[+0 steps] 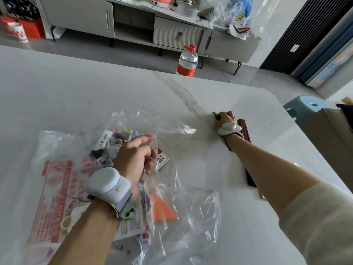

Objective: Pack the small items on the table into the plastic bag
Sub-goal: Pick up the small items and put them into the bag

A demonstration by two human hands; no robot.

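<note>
On the white marble table (95, 88) the clear plastic bag (187, 213) lies flat and crumpled near the person's edge, and by the look of it most of the packing is done. Through its film show a printed pink sheet (57, 188), an orange piece (163, 210), a red-and-white sachet (162, 159) and a scatter of pastel rings (89, 165) among other small bits too jumbled to name.

At the bag's mouth the left hand (133, 155) pinches a fold of film, fingers curled on it and the forefinger lying out straight, which seems to hold the opening ready. Well to the right of the bag, the right hand (225, 119) is curled round a green item (216, 116), of which only the tip shows. Under that wrist lies a bundle of dark red sticks (245, 129), also right of the bag and outside it. I judge these two to be what is left to pack; no other loose items show on the table.

Round the bag the tabletop is glossy, pale and grey-veined. Beyond the bag, across a grey floor, stands a long grey cabinet (172, 31) with clutter on top. Far right of the bag are a brown cardboard thing (328, 134) and a pale blue stool (305, 106). Beyond the bag's far side, on the floor, stands a red-labelled water bottle (187, 62).
</note>
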